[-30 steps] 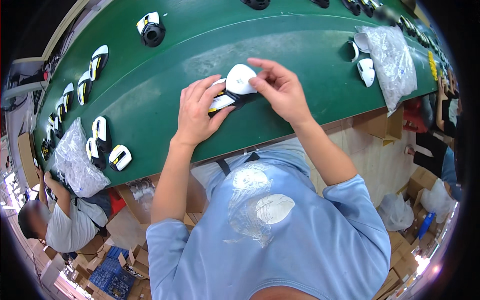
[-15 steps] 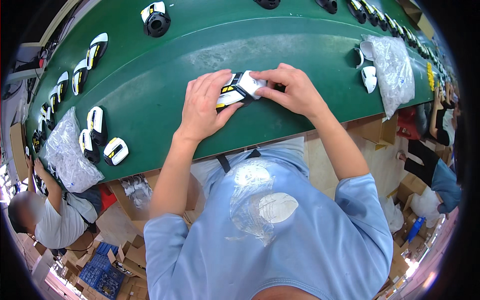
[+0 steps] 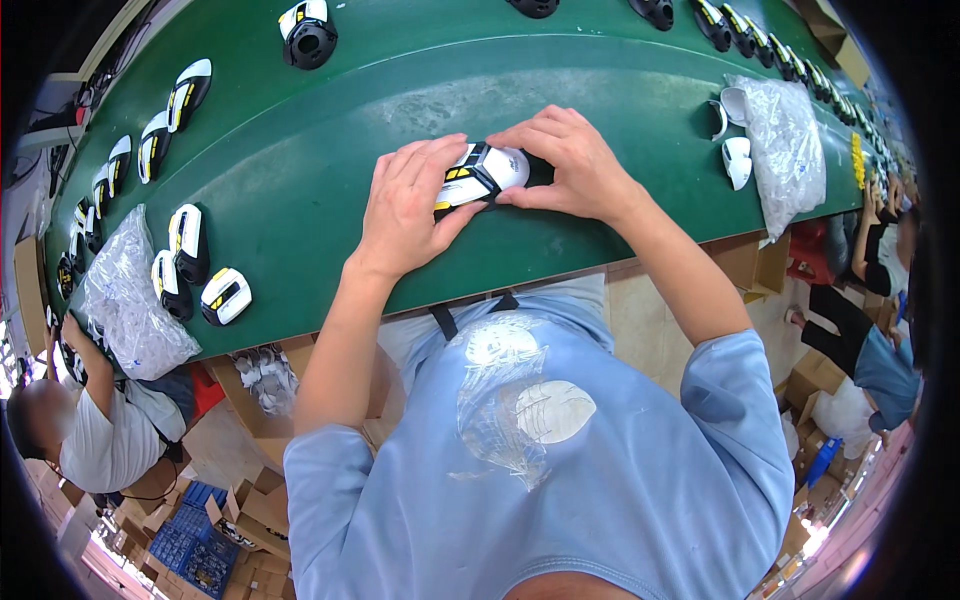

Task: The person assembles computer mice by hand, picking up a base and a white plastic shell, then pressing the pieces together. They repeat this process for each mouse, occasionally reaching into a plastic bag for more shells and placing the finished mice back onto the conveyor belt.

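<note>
A white, black and yellow plastic casing point(image 3: 468, 188) lies over the green table, between my hands. My left hand point(image 3: 400, 215) wraps its left end, fingers along the far side and thumb on the near side. Around its rounded white end cap point(image 3: 508, 168) curves my right hand point(image 3: 575, 165), index finger on the far edge and thumb on the near edge. Fingers partly cover both ends, and the underside is hidden. To the left stand similar casings, a tall one point(image 3: 188, 240) and a short one point(image 3: 226, 297). Loose white caps point(image 3: 737, 163) lie at the right.
Clear plastic bags lie at the left point(image 3: 135, 300) and right point(image 3: 788, 150). More casings line the table at the far left point(image 3: 153, 147) and far right point(image 3: 740, 32). Cardboard boxes point(image 3: 262, 395) stand below the table edge. Co-workers sit at the left point(image 3: 110, 440) and right point(image 3: 885, 250).
My right hand has gone from pinching the white end cap to curving around it, fingers farther apart. The cap now shows its rounded end. My left hand keeps its hold.
</note>
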`<state>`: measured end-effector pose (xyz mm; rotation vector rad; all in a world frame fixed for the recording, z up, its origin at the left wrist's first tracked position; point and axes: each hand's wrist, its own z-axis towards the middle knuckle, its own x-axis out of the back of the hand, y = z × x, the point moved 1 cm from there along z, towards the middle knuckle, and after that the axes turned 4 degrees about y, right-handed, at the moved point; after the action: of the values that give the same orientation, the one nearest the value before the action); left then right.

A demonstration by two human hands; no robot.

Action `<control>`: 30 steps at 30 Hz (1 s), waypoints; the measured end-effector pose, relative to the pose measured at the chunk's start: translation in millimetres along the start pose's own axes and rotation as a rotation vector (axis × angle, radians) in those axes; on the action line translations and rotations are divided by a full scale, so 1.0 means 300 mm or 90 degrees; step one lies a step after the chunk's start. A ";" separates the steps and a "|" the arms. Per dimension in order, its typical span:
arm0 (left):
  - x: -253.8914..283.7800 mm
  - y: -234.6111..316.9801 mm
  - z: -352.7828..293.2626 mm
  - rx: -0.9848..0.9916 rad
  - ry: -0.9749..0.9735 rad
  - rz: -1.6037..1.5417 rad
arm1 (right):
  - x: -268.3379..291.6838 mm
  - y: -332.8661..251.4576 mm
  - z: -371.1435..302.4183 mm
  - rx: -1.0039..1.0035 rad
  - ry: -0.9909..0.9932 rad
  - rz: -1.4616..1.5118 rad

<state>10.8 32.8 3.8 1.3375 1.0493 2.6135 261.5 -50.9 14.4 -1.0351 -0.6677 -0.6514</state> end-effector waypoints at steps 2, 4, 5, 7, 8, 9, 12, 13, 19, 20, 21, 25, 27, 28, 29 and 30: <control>0.001 0.000 -0.001 0.001 0.002 0.000 | -0.007 -0.008 0.001 -0.004 0.020 0.007; 0.000 0.003 -0.002 0.002 0.005 -0.005 | -0.006 -0.010 0.001 -0.023 0.041 0.032; 0.001 0.005 0.004 0.003 0.006 -0.005 | 0.007 -0.010 0.007 -0.053 0.060 0.073; 0.000 0.004 0.010 0.002 0.006 -0.009 | 0.040 -0.008 0.027 -0.057 0.090 0.107; 0.000 0.002 0.005 0.006 0.005 -0.010 | 0.034 -0.002 0.030 -0.059 0.087 0.109; -0.001 0.002 0.008 0.002 0.008 -0.010 | 0.032 0.002 0.034 -0.026 0.038 0.083; 0.001 0.000 0.006 0.000 0.009 -0.011 | 0.024 0.012 0.038 0.003 -0.004 0.081; 0.001 0.000 0.002 0.002 0.006 -0.009 | 0.029 0.023 0.033 0.000 -0.023 0.064; 0.000 0.003 -0.005 -0.004 0.008 -0.008 | 0.032 0.028 0.015 -0.002 -0.043 0.056; -0.001 0.004 -0.008 -0.003 0.006 -0.010 | 0.031 0.027 0.014 0.002 -0.043 0.075; -0.001 0.005 -0.006 0.000 0.000 -0.003 | 0.031 0.027 0.013 0.000 -0.044 0.076; -0.018 0.030 0.021 -0.009 -0.048 0.037 | 0.032 0.015 -0.006 -0.040 -0.076 0.064; -0.022 0.017 0.045 -0.019 -0.051 0.038 | 0.046 0.006 -0.003 -0.045 -0.093 0.012; -0.018 0.015 0.040 -0.024 -0.052 0.046 | 0.041 0.010 0.006 -0.041 -0.093 0.002; -0.011 0.013 0.040 -0.038 -0.038 0.069 | 0.034 0.018 0.019 -0.012 -0.086 0.006; -0.012 0.007 0.031 -0.045 -0.050 0.060 | 0.027 0.022 0.029 -0.012 -0.094 0.009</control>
<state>20.4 35.0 6.1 1.4964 0.8966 2.6115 269.9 -41.9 19.9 -1.1124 -0.7828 -0.5736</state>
